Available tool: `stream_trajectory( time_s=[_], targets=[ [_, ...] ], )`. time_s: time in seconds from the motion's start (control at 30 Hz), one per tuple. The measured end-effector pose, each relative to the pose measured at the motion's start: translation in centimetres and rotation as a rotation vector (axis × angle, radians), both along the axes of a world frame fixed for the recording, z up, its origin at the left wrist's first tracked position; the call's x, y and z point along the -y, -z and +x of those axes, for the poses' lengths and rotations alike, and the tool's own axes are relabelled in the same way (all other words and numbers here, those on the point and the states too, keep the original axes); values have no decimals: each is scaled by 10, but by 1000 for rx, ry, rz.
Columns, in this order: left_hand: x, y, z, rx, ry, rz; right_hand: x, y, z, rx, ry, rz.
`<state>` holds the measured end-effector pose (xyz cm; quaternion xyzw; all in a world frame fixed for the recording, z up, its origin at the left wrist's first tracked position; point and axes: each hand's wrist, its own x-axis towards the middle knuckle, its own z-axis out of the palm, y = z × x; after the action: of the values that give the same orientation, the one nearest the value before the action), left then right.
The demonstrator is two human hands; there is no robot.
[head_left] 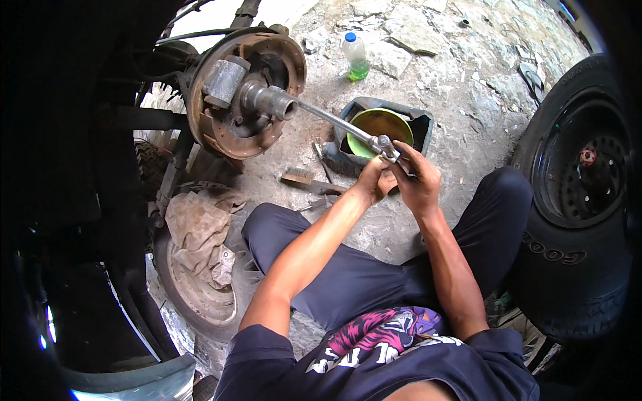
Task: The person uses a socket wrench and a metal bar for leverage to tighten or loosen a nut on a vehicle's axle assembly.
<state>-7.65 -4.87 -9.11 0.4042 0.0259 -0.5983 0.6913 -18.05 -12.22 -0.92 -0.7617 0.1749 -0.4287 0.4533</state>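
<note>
Both my hands meet at the near end of a long steel socket wrench, at its head. My left hand is closed around the underside of the head. My right hand pinches the same head from the right; whether a socket is between the fingers is hidden. The wrench's shaft points up and left, its far end beside the open mouth of the axle spindle; I cannot tell if they touch. Around the spindle is a rusty brake backing plate with a grey cylindrical part.
Beneath the wrench sits a cut-open dark container holding a green bowl. A wire brush lies on the floor before me. A bottle with green liquid stands beyond. A large tyre is at right; a cloth drapes a wheel at left.
</note>
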Motion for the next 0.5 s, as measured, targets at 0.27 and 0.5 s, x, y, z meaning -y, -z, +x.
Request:
stream_trajectory(
  time_s=[0.27, 0.5],
  targets=[
    [1, 5, 3, 4, 31, -200, 2, -3, 1, -51, -8, -118],
    [3, 17, 8, -192, 14, -254, -2, -10, 5, -145, -33, -25]
  ],
)
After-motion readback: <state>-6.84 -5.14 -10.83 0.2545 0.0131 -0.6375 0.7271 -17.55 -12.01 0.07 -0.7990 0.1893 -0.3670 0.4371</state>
